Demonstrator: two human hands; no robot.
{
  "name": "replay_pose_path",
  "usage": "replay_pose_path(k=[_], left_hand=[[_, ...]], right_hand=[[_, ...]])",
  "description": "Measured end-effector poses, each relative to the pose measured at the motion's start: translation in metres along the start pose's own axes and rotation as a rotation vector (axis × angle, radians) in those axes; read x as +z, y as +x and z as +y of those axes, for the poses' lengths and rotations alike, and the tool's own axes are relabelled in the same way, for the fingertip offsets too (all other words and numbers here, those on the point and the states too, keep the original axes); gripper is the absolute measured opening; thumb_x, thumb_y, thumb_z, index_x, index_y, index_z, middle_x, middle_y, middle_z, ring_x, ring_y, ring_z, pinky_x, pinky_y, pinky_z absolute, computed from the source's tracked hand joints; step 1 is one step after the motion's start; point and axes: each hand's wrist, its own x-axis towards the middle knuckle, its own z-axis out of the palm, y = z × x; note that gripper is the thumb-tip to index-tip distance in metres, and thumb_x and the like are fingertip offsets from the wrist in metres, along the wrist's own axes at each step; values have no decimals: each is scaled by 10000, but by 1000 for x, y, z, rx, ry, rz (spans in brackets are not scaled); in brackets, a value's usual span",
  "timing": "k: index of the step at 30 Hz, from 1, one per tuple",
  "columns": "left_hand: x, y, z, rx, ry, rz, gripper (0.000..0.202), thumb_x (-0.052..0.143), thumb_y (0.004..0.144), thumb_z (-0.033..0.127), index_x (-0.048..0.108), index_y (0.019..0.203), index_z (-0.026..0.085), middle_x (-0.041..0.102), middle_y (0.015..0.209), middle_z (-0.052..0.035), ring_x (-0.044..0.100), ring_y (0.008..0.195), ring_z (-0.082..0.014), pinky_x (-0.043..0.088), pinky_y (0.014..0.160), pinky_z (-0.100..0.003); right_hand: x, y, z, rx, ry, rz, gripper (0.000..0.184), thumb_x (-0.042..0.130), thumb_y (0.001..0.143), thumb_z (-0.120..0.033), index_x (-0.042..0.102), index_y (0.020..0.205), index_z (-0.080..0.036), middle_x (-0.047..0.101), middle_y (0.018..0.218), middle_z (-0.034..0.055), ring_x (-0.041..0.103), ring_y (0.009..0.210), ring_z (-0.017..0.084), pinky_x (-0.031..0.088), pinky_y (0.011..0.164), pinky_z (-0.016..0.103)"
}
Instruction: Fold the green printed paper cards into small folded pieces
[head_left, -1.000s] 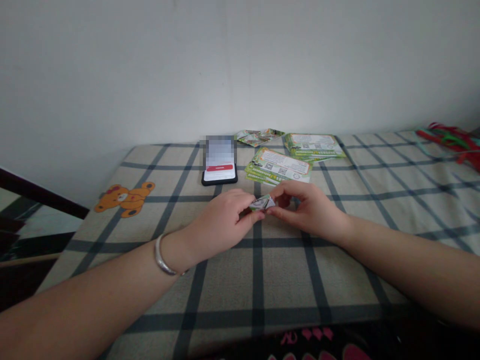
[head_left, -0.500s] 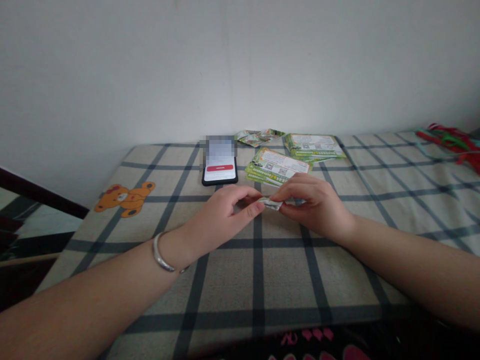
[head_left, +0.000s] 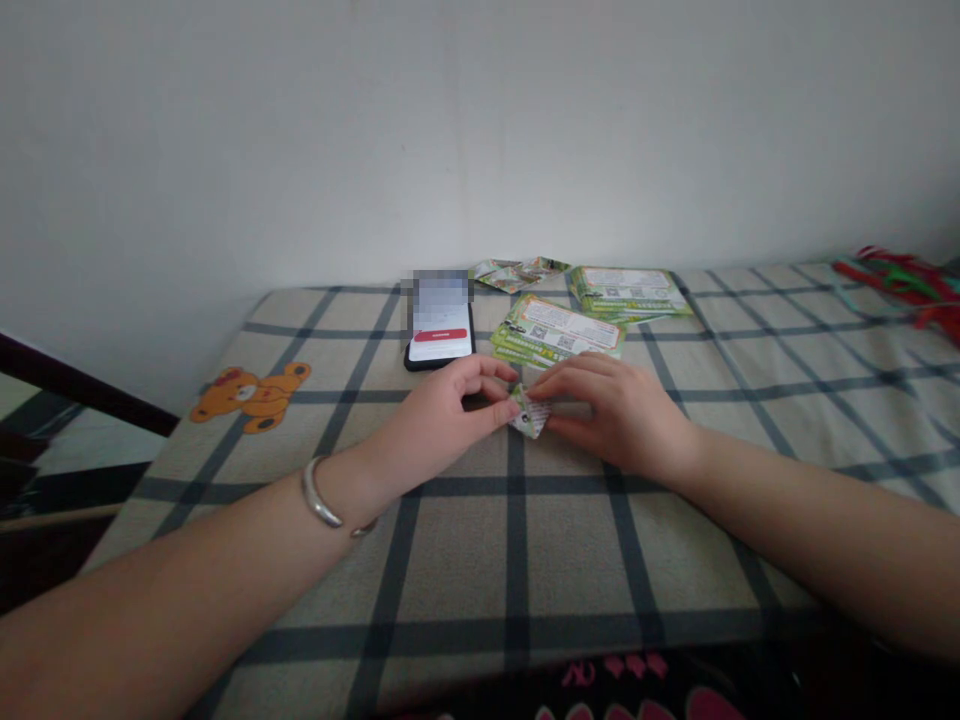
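Observation:
A small folded piece of printed paper (head_left: 531, 416), white with green and dark marks, is pinched between both hands above the checked cloth. My left hand (head_left: 466, 405), with a silver bangle on its wrist, grips the paper's left edge between thumb and fingers. From the other side, my right hand (head_left: 611, 405) pinches its right edge, the fingertips partly hiding it. Just beyond the hands lie green-and-white printed leaflets (head_left: 559, 328). A second stack of leaflets (head_left: 634, 290) rests farther back on the right.
A phone (head_left: 440, 345) with a lit screen lies left of the leaflets. Folded paper pieces (head_left: 517, 273) sit by the wall. An orange bear figure (head_left: 251, 397) is at the table's left edge, and a red and green tangle (head_left: 911, 290) lies far right.
Between my hands the folded paper has turned from nearly flat to a tilted, pointed position, showing more of its printed face. Both hands have shifted slightly.

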Motion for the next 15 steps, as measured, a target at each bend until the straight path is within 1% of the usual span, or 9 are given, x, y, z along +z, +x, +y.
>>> replay_pose_path(k=[1,3,5,7,9,11,13,15], left_hand=[[0,0,1,12,20,14,272,652,819,277,562,1052,168,659,786,22,642,805,-148,488,828,-332],[1,-1,2,46,54,54,253,640,824,244,562,1054,171,639,768,32,630,789,-138,491,818,-320],[1,-3,3,85,80,100,246,633,823,205,558,1055,175,623,759,42,621,773,-126,494,802,-303],[1,-4,3,110,102,129,234,628,824,181,560,1048,175,617,762,42,615,756,-118,499,776,-288],[1,-5,3,124,134,131,219,631,830,178,572,1040,176,619,770,37,613,734,-113,504,734,-271],[2,-6,3,160,188,129,218,644,829,172,582,1038,182,623,775,36,614,719,-106,506,703,-255],[2,-8,4,225,263,129,224,658,821,144,585,1028,189,636,789,39,620,725,-100,507,701,-242],[3,-10,6,298,339,123,229,660,815,110,585,1016,192,653,822,37,629,745,-95,509,717,-234]], right_hand=[[1,1,0,29,46,5,207,676,826,-218,669,1029,-178,702,1011,51,641,923,191,509,789,320],[3,2,-1,89,167,24,241,677,808,-197,660,1047,-177,700,977,43,641,872,165,519,743,289],[4,2,-1,150,300,43,236,650,813,-175,655,1049,-179,701,946,35,638,808,135,522,674,249],[5,3,-2,188,392,59,217,627,824,-168,652,1039,-182,701,950,35,634,775,116,520,642,227],[6,3,-2,195,438,79,169,634,826,-185,648,995,-180,698,937,35,628,756,108,517,638,223],[7,3,-3,210,461,109,117,656,821,-216,631,927,-172,687,867,23,616,709,99,506,616,218],[7,2,-4,230,468,134,101,671,816,-236,616,868,-169,669,790,4,595,651,86,487,584,210],[7,2,-5,232,451,120,98,686,812,-246,629,840,-171,659,738,-12,573,611,75,462,552,199]])
